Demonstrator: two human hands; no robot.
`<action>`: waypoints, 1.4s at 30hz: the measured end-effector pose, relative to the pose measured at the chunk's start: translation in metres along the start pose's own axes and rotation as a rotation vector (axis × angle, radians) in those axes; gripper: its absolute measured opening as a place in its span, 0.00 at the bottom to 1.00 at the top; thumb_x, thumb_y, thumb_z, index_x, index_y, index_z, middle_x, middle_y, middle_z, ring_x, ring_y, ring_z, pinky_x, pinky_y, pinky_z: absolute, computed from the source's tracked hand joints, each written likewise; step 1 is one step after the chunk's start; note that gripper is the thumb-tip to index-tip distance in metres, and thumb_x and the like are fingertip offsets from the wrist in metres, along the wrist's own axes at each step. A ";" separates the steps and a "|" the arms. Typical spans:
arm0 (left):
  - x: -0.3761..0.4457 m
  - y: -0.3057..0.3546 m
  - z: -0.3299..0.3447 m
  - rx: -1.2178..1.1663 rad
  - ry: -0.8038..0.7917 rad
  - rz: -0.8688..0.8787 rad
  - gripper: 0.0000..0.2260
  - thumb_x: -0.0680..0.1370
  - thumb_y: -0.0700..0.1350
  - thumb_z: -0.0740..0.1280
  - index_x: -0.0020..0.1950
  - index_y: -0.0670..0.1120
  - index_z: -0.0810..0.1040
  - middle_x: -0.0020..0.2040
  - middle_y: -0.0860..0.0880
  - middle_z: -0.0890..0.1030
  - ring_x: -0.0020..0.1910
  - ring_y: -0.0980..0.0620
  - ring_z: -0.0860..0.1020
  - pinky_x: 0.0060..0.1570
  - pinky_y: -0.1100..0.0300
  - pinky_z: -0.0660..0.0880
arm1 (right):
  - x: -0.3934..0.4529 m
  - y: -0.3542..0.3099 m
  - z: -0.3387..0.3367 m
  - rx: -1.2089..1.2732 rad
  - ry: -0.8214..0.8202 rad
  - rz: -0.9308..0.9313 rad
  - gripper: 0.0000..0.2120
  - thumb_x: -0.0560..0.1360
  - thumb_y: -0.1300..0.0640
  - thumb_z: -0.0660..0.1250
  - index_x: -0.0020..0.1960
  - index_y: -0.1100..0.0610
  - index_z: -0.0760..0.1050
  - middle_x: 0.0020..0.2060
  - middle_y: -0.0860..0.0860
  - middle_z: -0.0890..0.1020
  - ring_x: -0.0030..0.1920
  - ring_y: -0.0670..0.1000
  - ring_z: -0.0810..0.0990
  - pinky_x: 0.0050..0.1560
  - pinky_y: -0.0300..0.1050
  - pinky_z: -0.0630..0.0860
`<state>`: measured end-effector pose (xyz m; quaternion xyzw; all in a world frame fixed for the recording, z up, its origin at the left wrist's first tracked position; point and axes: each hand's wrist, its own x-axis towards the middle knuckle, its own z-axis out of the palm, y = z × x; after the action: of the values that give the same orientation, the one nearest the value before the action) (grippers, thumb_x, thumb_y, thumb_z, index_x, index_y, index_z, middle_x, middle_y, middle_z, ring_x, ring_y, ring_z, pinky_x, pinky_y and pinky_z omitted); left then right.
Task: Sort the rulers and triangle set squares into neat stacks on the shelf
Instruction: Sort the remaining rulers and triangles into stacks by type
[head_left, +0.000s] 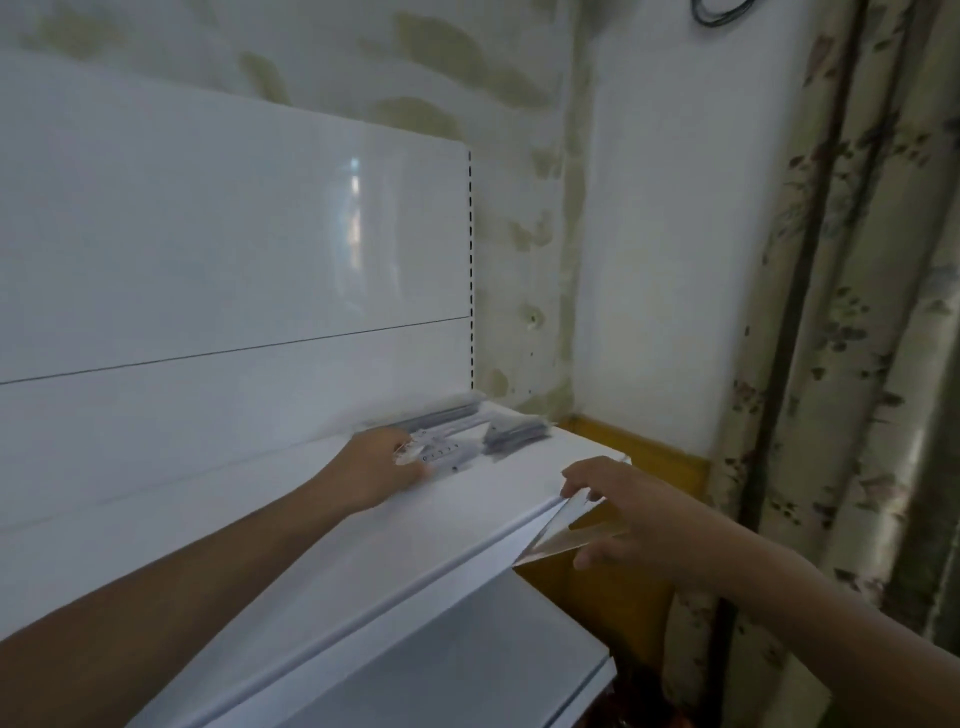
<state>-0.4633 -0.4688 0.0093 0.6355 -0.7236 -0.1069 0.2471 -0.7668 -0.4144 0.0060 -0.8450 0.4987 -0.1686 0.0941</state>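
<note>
Set squares and rulers are being kept at the far right end of the white shelf, close to its glossy back panel. Two blurred, greyish stacks are being shown there: a long ruler stack lying along the back panel, and a triangular set-square stack just to its right, near the shelf's corner. A clear ruler with printed markings is being pressed or pinched at its near end by the left hand, which is being rested on the shelf top just in front of the stacks; motion blur is preventing the exact finger grip from being told. A transparent triangle set square is being gripped by the right hand at the shelf's front right edge, thumb under and fingers over it, with one corner being held against the shelf lip. A lower shelf is being seen beneath. Beyond the shelf, a stained wall, yellow wooden trim and a floral curtain are being seen to the right.
</note>
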 end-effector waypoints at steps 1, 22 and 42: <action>0.012 -0.002 0.006 -0.002 -0.012 0.000 0.15 0.69 0.60 0.66 0.37 0.51 0.68 0.34 0.53 0.70 0.34 0.55 0.69 0.30 0.64 0.59 | 0.010 0.009 -0.001 -0.010 0.000 0.001 0.27 0.67 0.42 0.75 0.61 0.36 0.66 0.65 0.35 0.68 0.59 0.39 0.69 0.58 0.34 0.71; 0.031 -0.026 0.018 0.071 -0.167 -0.069 0.40 0.65 0.70 0.66 0.72 0.58 0.59 0.66 0.64 0.62 0.63 0.65 0.64 0.61 0.69 0.62 | 0.236 0.023 0.030 0.010 -0.171 -0.461 0.28 0.65 0.32 0.70 0.62 0.41 0.71 0.58 0.36 0.74 0.57 0.39 0.71 0.58 0.39 0.71; -0.077 -0.062 0.007 0.258 0.125 -0.454 0.44 0.63 0.80 0.43 0.73 0.58 0.62 0.71 0.65 0.59 0.70 0.71 0.55 0.68 0.74 0.49 | 0.274 0.009 0.058 -0.094 -0.344 -0.781 0.37 0.64 0.23 0.57 0.66 0.44 0.70 0.61 0.40 0.74 0.60 0.44 0.73 0.62 0.45 0.70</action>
<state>-0.4075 -0.4055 -0.0425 0.8131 -0.5537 -0.0270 0.1778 -0.6306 -0.6590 0.0018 -0.9895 0.1256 -0.0253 0.0665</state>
